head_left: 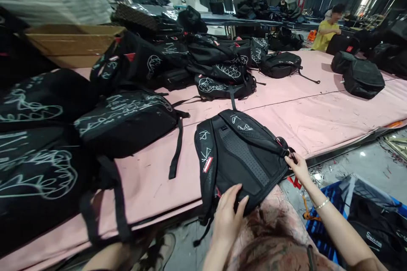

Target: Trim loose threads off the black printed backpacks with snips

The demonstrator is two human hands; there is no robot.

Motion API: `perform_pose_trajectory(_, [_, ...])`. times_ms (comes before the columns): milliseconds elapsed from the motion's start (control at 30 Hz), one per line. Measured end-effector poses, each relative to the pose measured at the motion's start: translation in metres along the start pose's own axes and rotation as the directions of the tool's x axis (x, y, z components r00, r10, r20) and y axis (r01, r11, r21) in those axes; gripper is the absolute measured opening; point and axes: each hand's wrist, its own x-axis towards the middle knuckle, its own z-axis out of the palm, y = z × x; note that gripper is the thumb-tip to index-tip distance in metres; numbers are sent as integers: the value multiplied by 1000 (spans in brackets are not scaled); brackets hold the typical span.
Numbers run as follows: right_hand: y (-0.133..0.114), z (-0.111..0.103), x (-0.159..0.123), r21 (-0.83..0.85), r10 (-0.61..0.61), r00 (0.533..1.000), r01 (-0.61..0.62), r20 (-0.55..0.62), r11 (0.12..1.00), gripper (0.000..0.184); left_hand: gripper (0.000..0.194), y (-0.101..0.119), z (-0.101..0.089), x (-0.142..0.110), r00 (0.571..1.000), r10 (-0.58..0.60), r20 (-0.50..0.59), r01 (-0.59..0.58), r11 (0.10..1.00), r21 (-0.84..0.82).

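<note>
A black backpack (243, 159) lies with its back panel and shoulder straps up at the front edge of the pink-covered table. White scribbled drawings and a small red-and-white label mark its straps. My left hand (228, 211) rests at its near lower edge, fingers apart and thumb spread, beside the base of one shoulder strap. At the backpack's right corner my right hand (298, 167) is closed on the lower end of the other shoulder strap (281, 148), near its buckle. The fingertips partly hide what they pinch there. A loose strap end hangs below the table edge by my left wrist.
Black backpacks (127, 118) with white drawings crowd the left and back of the pink table (318, 110), near a cardboard box (76, 44). A blue crate (330, 203) holding black bags stands on the floor at right. A person in yellow (326, 34) works further back.
</note>
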Motion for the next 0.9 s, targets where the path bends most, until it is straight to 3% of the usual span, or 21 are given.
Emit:
perform_pose_trajectory(67, [-7,10,-24,1,-19,998,19,61,1000,30,39,2,11,12,998,60,-3,-60,997,52])
perform_pose_trajectory(133, [-13,23,-50,-15,-59,976,64,208,998,27,45,2,22,22,995,101,13,-102,987,124])
perform_pose_trajectory(233, [-20,37,-83,-95,-149,877,214,457,972,30,49,-2,37,26,986,140,91,-159,953,258])
perform_pose_trajectory(300, [-21,39,-91,-121,-193,844,289,501,950,28,47,-7,43,21,979,151,135,-187,927,326])
perform_pose_trajectory(400, [-19,26,-76,-107,-197,904,254,380,961,26,48,-15,42,7,973,153,170,-207,906,369])
perform_pose_trajectory(500, [-13,5,-34,-96,-175,979,185,109,978,30,57,-19,35,-6,963,159,217,-232,900,369])
perform_pose_trajectory(600, [1,-8,14,-112,-196,978,187,-77,976,37,79,-19,31,-14,952,166,258,-255,896,364])
perform_pose_trajectory(733, [26,-5,49,-42,-26,998,24,-59,999,49,89,-18,33,-20,957,140,255,-236,887,397])
perform_pose_trajectory(900, [50,-9,29,-11,91,996,-91,9,996,54,82,-19,36,-23,957,142,252,-240,877,416])
